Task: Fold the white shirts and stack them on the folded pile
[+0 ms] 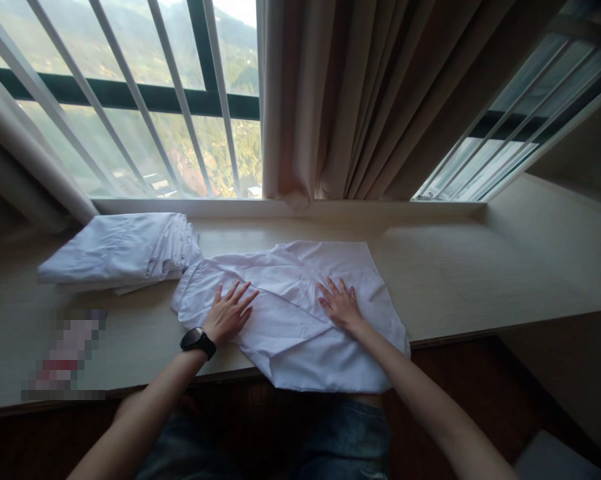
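Observation:
A white shirt point(290, 333) lies partly folded on the pale wooden sill point(460, 273), its lower edge hanging over the front edge. My left hand point(229, 311), with a black watch on the wrist, rests flat on the shirt's left part, fingers spread. My right hand point(340, 305) presses flat on the shirt's right part, fingers apart. Neither hand holds anything.
A stack of folded white garments point(123, 250) sits at the left, touching the shirt's corner. A blurred small object point(65, 357) lies near the front left edge. A beige curtain point(360, 100) hangs behind, with barred windows point(130, 100) on both sides.

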### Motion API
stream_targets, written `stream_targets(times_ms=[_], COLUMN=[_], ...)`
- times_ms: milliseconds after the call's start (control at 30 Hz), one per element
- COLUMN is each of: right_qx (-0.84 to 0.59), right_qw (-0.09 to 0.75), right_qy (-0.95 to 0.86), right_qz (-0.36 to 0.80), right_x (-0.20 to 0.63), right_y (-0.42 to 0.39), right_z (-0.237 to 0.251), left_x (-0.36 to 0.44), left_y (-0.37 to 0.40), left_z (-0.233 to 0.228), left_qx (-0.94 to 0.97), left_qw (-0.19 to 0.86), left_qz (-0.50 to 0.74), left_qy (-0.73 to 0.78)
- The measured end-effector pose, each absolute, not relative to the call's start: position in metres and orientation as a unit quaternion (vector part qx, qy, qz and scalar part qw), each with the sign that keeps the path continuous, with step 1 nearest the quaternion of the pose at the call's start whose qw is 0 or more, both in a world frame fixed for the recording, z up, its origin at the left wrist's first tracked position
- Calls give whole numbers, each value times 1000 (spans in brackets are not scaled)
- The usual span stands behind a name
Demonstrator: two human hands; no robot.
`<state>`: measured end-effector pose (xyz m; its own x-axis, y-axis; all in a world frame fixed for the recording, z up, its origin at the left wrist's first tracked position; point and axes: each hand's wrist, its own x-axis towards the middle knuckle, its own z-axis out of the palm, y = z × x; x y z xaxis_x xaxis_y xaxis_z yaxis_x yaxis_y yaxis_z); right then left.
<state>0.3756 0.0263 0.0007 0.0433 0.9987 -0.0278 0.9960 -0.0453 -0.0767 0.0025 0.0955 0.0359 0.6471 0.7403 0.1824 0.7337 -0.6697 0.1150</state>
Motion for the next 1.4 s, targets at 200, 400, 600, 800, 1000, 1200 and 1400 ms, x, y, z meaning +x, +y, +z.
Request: stream_targets(times_ms=[200,400,600,800,1000,1200,1400], right_qx=[-686,-775,-808,-801,-809,-805,-804], right_qw=[-4,-6,-4,-7,94,138,145], right_qy=[-726,-632,-589,-598,-578,-560,-563], right_qz=[50,-6,-23,-7,41,140,127], right_x=[415,478,509,508,531,558,563], right_y=[12,-43,-97,-112,-95,-72,-59], right_z=[-8,-16,-22,-26,-14,7,21], left_x=[16,10,34,32,16,12,13], left_y=[51,49,7,-10,-7,-12,-12], left_z=[23,20,29,23,19,17,8], left_qx=[932,930,946,958,970,978,979], left_qw=[88,80,103,109,103,81,43], left_qz=[65,77,99,74,93,84,67], left_qy=[346,351,290,253,200,173,186])
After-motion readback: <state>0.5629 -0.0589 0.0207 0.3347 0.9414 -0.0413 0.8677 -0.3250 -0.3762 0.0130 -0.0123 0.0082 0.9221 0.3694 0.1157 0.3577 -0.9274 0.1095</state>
